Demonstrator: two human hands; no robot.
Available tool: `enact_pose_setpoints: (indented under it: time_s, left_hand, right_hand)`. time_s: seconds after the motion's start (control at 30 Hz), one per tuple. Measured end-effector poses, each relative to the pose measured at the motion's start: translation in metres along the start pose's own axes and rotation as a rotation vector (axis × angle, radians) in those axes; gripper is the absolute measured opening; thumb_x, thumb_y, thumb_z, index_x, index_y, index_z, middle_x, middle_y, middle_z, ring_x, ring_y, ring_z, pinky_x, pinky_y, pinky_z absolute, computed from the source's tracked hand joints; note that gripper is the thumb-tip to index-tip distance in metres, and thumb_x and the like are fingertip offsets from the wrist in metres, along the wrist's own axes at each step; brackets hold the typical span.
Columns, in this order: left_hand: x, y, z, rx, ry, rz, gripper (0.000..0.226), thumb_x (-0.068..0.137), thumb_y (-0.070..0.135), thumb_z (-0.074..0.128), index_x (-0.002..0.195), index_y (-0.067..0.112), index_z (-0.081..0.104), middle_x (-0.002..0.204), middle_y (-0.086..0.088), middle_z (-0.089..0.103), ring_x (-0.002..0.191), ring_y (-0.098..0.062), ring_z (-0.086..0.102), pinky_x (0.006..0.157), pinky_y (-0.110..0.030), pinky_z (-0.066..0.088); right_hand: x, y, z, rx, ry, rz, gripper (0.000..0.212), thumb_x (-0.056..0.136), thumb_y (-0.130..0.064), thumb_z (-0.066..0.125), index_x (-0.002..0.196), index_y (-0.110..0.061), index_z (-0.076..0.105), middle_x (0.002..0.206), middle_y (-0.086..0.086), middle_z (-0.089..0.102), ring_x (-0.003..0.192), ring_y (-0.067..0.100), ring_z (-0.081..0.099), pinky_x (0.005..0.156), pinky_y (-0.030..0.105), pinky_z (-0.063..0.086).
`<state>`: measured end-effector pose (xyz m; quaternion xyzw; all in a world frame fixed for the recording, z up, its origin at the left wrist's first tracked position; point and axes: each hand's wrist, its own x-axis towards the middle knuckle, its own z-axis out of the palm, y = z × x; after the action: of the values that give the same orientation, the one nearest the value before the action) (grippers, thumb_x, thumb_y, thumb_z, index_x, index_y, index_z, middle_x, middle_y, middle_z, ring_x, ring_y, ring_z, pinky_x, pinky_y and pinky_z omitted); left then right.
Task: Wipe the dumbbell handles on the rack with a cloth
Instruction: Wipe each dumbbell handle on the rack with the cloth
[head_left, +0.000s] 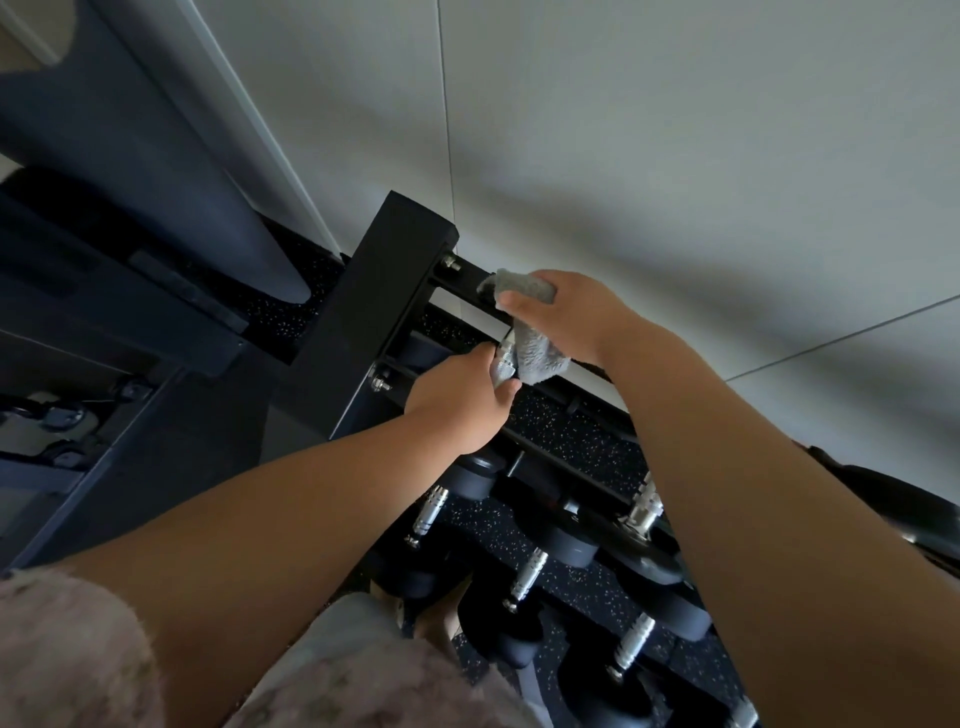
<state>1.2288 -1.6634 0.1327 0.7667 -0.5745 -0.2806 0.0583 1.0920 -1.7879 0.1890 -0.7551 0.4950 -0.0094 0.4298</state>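
Grey terry cloth (537, 353) bunched in the right grip (566, 317), fingers curled over its upper fold by the top rail of the black rack (374, 312), loose tail hanging onto a knurled steel handle (503, 369). Left grip (457, 410) clamped round that same handle from below, thumb just beside the cloth tail. Long axis of the handle steep in the frame, upper right to lower left, roughly in line with the left forearm. Cloth thus just above and right of the left grip, touching the bare knurl. Likely next: wrap the tail round the bar and stroke along that axis, right grip doing the work, left only steadying. Further out, lower centre and lower right: more dumbbells (527, 574), chrome handles roughly parallel, probably left to wipe.
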Motion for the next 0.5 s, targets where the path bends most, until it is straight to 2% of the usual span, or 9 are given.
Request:
enact_pose_setpoints:
  time_s: [0.07,0.13,0.23,0.3,0.4,0.5]
  left_hand:
    - [0.001,-0.001,0.001,0.007,0.006,0.001,0.029,0.103,0.054,0.052,0.107,0.026,0.047,0.091,0.01,0.058,0.085,-0.021,0.061,0.07,-0.037,0.047]
    - [0.001,-0.002,0.001,0.009,0.009,0.005,0.034,0.103,0.055,0.051,0.115,0.024,0.051,0.092,0.01,0.057,0.086,-0.02,0.061,0.07,-0.036,0.045]
    - [0.0,-0.002,0.0,-0.008,0.007,0.009,0.034,0.104,0.055,0.051,0.117,0.024,0.052,0.093,0.01,0.059,0.089,-0.021,0.065,0.069,-0.035,0.046]
    - [0.0,-0.001,-0.001,-0.018,0.002,0.003,0.032,0.103,0.055,0.052,0.115,0.025,0.052,0.095,0.01,0.063,0.089,-0.021,0.066,0.07,-0.036,0.05]
    - [0.0,0.0,-0.003,-0.021,-0.006,-0.005,0.029,0.103,0.055,0.053,0.11,0.027,0.053,0.093,0.008,0.064,0.086,-0.021,0.066,0.069,-0.036,0.051]
    - [-0.002,0.001,-0.006,-0.019,-0.023,-0.015,0.029,0.103,0.055,0.052,0.109,0.027,0.054,0.093,0.008,0.065,0.085,-0.022,0.065,0.073,-0.039,0.054]
  right_hand:
    - [-0.016,0.011,-0.002,-0.041,0.053,0.029,0.044,0.09,-0.071,0.058,0.097,-0.028,0.067,0.086,-0.004,0.072,0.076,0.013,0.071,0.073,0.035,0.06]
    - [-0.032,0.022,-0.002,-0.109,0.13,0.045,0.04,0.092,-0.067,0.059,0.096,-0.028,0.065,0.083,-0.005,0.07,0.073,0.013,0.069,0.067,0.031,0.057]
    - [-0.048,0.03,-0.002,-0.152,0.198,0.124,0.035,0.098,-0.061,0.056,0.091,-0.027,0.062,0.077,-0.003,0.068,0.069,0.016,0.067,0.062,0.031,0.055]
    - [-0.059,0.03,-0.001,-0.115,0.225,0.19,0.038,0.1,-0.061,0.052,0.088,-0.026,0.06,0.076,0.0,0.069,0.065,0.017,0.067,0.063,0.036,0.059]
    - [-0.08,0.029,0.007,0.027,0.272,0.245,0.039,0.102,-0.059,0.05,0.088,-0.025,0.06,0.071,-0.004,0.067,0.055,0.007,0.061,0.056,0.028,0.052]
    - [-0.105,0.029,0.018,0.065,0.326,0.283,0.044,0.102,-0.065,0.039,0.098,-0.026,0.06,0.081,-0.005,0.066,0.073,0.011,0.064,0.061,0.027,0.048]
